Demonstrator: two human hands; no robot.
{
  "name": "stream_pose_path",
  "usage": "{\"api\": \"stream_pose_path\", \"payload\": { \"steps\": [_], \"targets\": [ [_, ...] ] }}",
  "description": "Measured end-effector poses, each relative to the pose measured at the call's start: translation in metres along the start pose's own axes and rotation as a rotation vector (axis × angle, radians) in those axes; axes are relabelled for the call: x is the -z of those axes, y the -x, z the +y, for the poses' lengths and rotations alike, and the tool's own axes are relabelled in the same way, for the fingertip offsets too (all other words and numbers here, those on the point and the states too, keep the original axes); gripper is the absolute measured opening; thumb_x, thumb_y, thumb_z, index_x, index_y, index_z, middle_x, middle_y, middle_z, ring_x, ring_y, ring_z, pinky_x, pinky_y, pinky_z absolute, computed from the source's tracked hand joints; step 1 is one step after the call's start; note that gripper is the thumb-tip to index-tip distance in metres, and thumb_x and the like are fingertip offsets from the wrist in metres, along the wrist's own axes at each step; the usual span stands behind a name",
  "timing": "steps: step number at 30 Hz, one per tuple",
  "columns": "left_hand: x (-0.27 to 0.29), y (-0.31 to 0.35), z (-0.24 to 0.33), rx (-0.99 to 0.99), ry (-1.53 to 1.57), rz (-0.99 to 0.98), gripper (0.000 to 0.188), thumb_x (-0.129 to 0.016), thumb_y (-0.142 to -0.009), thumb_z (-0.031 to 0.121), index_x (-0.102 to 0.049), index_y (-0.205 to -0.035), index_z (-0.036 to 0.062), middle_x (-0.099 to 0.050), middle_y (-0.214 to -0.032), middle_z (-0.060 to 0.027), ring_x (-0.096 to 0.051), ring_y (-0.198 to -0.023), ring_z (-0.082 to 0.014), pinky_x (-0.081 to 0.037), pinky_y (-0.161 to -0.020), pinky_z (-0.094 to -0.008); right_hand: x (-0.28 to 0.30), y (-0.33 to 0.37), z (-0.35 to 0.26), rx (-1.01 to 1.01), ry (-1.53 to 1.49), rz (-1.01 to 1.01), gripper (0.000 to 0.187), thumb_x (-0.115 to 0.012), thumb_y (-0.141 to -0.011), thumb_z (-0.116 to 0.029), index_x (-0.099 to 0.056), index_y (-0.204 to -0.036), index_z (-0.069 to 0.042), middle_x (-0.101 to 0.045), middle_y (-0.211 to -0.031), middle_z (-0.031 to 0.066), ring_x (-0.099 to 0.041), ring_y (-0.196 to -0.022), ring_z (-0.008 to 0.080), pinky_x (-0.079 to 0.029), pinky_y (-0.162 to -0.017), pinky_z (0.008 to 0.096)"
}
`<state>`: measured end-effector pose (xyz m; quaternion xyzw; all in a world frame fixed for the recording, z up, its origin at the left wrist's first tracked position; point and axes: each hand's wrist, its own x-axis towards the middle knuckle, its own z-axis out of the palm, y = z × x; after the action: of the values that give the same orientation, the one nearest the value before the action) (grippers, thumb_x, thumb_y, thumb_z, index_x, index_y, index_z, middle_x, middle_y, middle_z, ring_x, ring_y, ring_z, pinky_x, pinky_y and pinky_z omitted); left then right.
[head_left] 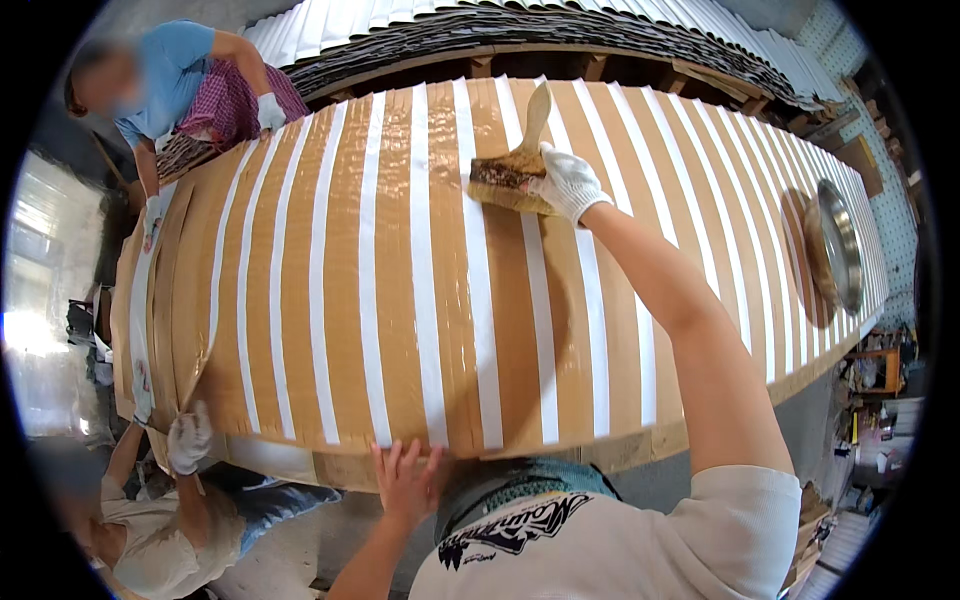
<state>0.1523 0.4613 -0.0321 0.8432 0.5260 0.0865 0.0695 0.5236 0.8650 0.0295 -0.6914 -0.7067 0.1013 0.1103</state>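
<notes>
My right hand (570,185), in a white glove, grips a wide flat brush (505,180) near where its wooden handle meets the head. The dark, wet-looking bristle block is low over a long table covered with brown sheets (515,330) and white stripes (430,330); whether the bristles touch, I cannot tell. Bare and with its fingers stretched out, my left hand (408,480) rests at the table's near edge. Around and left of the brush, the brown surface has a glossy sheen.
A round metal basin (838,245) stands at the right end. At the left end, two people with white gloves (188,440) handle a lifted brown strip (172,290). Behind the table lie stacks of dark, layered sheets (560,35) under pale corrugated ones.
</notes>
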Motion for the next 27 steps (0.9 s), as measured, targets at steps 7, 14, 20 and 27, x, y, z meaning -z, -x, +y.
{"api": "stream_pose_path", "payload": {
  "steps": [7,14,20,27],
  "targets": [
    [-0.023,0.02,-0.007,0.045,0.048,-0.137,0.068,-0.071,-0.071,0.029,-0.055,-0.138,0.0288,-0.038,-0.14,-0.0121,-0.033,-0.134,-0.0423,-0.024,-0.107,-0.0829,-0.022,-0.177,0.035,0.133,0.023,0.305,0.05,-0.081,-0.081,-0.036,-0.055,-0.114,-0.008,-0.071,-0.107,0.0161,-0.068,-0.103,0.0383,-0.055,-0.086,0.0458],
    [-0.031,0.007,-0.001,0.013,-0.115,0.007,0.037,-0.069,-0.089,0.02,-0.066,-0.124,0.0313,-0.051,-0.133,-0.0107,-0.051,-0.125,-0.0405,-0.046,-0.1,-0.0719,-0.036,-0.265,0.049,0.119,0.064,0.295,0.047,-0.081,-0.081,-0.033,-0.055,-0.111,-0.009,-0.071,-0.104,0.0156,-0.068,-0.1,0.0368,-0.056,-0.083,0.0438],
    [-0.023,0.009,0.0,0.035,-0.129,-0.083,0.045,-0.064,-0.092,0.011,-0.06,-0.132,0.0298,-0.045,-0.141,-0.0119,-0.043,-0.134,-0.0439,-0.048,-0.097,-0.0708,-0.002,-0.284,0.048,0.179,-0.342,0.436,0.036,-0.076,-0.086,-0.027,-0.061,-0.115,-0.011,-0.072,-0.105,0.0123,-0.068,-0.101,0.0333,-0.053,-0.09,0.0415],
    [-0.031,0.009,0.0,0.036,-0.058,-0.032,0.047,-0.065,-0.091,0.009,-0.058,-0.133,0.0291,-0.035,-0.149,-0.0091,-0.031,-0.143,-0.0401,-0.038,-0.101,-0.0816,-0.013,-0.267,0.061,0.323,-0.022,0.125,0.05,-0.081,-0.08,-0.023,-0.061,-0.121,-0.005,-0.071,-0.103,0.016,-0.068,-0.098,0.032,-0.052,-0.088,0.0377]
  ]
}}
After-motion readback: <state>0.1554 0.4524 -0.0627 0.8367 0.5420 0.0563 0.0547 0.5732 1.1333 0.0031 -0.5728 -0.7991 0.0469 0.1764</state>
